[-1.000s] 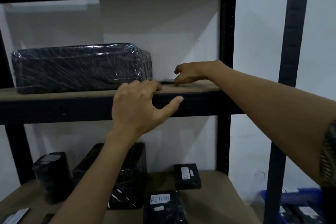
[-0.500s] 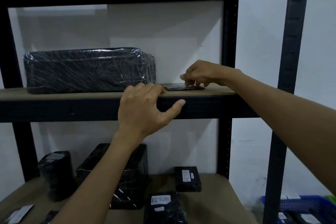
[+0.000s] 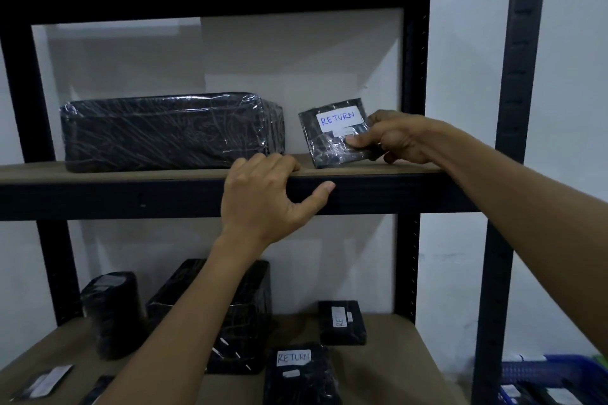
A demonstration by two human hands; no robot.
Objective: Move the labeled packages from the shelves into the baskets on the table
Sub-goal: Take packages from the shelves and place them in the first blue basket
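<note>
My right hand (image 3: 399,138) grips a thin flat black package (image 3: 329,145) with a white RETURN label, tilted up on its lower edge on the upper shelf (image 3: 131,174). My left hand (image 3: 263,197) clamps the front edge of that shelf, fingers on top and thumb on the black rail. A large black wrapped box (image 3: 167,131) lies on the same shelf to the left. On the lower shelf (image 3: 394,365) stand several black wrapped packages, one at the front marked RETURN (image 3: 299,375). A blue basket (image 3: 539,371) shows at the bottom right, holding some packages.
Black metal uprights (image 3: 411,82) frame the shelving, and another upright (image 3: 513,141) stands nearer on the right. A white wall lies behind. A dark shelf board hangs overhead. A small labeled package (image 3: 342,322) lies at the back of the lower shelf.
My right hand has tipped the flat package up from lying flat on the shelf, so its RETURN label now faces me. My left hand stays on the shelf edge.
</note>
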